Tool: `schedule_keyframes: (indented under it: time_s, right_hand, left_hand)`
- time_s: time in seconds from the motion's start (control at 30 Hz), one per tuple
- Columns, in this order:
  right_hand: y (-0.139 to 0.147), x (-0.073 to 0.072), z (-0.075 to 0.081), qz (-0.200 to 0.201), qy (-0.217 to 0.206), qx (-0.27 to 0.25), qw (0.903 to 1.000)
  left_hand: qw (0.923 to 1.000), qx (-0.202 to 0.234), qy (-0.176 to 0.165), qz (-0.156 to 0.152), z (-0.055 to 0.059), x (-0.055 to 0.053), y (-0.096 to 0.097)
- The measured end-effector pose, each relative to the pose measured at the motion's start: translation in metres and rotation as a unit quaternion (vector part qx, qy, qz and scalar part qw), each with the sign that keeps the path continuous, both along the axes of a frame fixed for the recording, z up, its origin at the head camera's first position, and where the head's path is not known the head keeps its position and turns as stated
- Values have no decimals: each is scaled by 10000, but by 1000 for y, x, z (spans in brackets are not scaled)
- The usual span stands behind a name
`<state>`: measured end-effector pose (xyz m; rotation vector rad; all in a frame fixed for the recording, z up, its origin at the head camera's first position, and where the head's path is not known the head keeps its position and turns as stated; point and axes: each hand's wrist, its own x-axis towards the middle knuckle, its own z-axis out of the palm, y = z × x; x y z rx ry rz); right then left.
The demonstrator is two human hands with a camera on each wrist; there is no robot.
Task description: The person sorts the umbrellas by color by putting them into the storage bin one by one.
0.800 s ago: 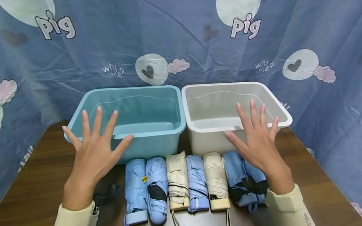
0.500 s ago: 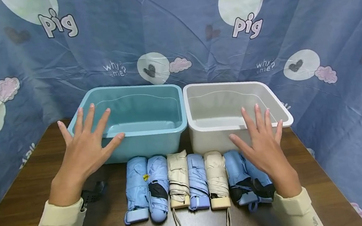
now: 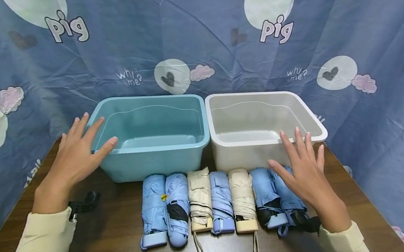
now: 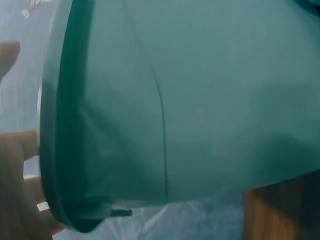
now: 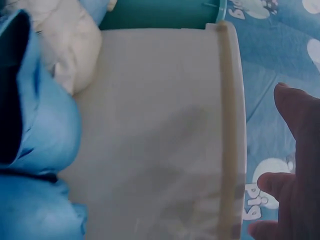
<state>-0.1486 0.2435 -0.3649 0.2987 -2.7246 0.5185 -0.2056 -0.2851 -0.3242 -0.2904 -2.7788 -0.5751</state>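
My left hand (image 3: 75, 156), fingers spread, is at the left front corner of a teal plastic bin (image 3: 153, 164). In the left wrist view its fingers (image 4: 30, 145) show beside the rim of that bin (image 4: 165, 110). Over the front right of a white bin (image 3: 245, 154) hovers my right hand (image 3: 306, 174), its fingers extended and apart, holding nothing. A row of folded umbrellas lies in front of both bins: blue ones (image 3: 154, 209) at the left, cream ones (image 3: 200, 197) in the middle with a blue one (image 3: 220, 199) between, and two darker blue ones (image 3: 264, 192) beside my right hand.
Both bins stand side by side, and no contents show inside. The brown wooden table (image 3: 107, 247) carries everything. Behind it hangs a blue printed curtain (image 3: 224, 64). Two cream umbrellas have wrist loops (image 3: 255, 245) trailing toward the near side.
My left hand has moved left, from over the teal bin to its left front corner. My right hand has shifted right and a little nearer. The bins and umbrellas stay put.
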Motion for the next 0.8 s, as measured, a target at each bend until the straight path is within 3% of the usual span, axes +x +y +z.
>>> schedule_keyframes:
  time_s: [0.13, 0.3, 0.5, 0.8]
  right_hand:
    - [7, 3, -6, 20, -43, -73, 10000]
    - [13, 5, -10, 46, -116, -177, 9998]
    - [20, 10, -15, 27, -170, -244, 9996]
    - [29, 23, -27, -102, -360, -364, 9986]
  left_hand:
    - [9986, 349, -379, -74, -1, -9, -9]
    - [9967, 429, -681, -53, -1, -17, -16]
    - [9958, 418, -816, 36, -2, -20, -18]
    - [9929, 581, -1039, -66, -7, -25, -19]
